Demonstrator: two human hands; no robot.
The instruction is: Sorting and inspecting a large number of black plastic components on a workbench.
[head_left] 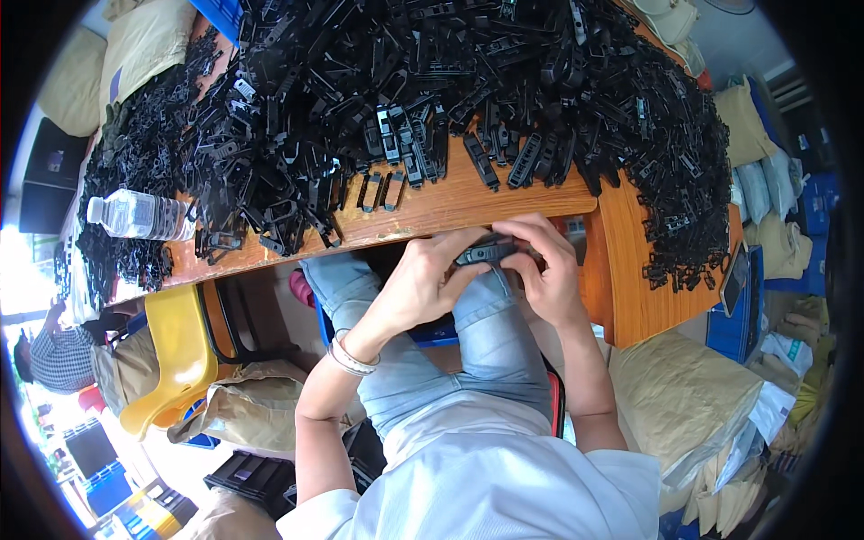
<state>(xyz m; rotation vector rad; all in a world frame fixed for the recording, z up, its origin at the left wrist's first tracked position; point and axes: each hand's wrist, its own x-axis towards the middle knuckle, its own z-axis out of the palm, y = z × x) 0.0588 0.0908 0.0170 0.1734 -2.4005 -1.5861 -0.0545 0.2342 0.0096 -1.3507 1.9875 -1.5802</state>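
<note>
Between both hands, over my lap at the table's front edge, is a long black plastic part (479,256) with small raised details. My left hand (430,274) grips its left end, thumb below and fingers above. On the other end, my right hand (545,268) closes with thumb and fingertips. A bracelet circles my left wrist. Just beyond my hands lies the wooden table (432,209), heaped with a large pile of similar black plastic parts (405,54). A few parts with bare middles (392,191) lie near the front edge, left of my hands.
A clear plastic bottle (144,214) lies on its side among smaller black parts at the left. A yellow chair (180,346) and a brown paper sack (256,405) stand at the lower left. Large sacks (684,396) sit by my right side. A person (63,355) is at far left.
</note>
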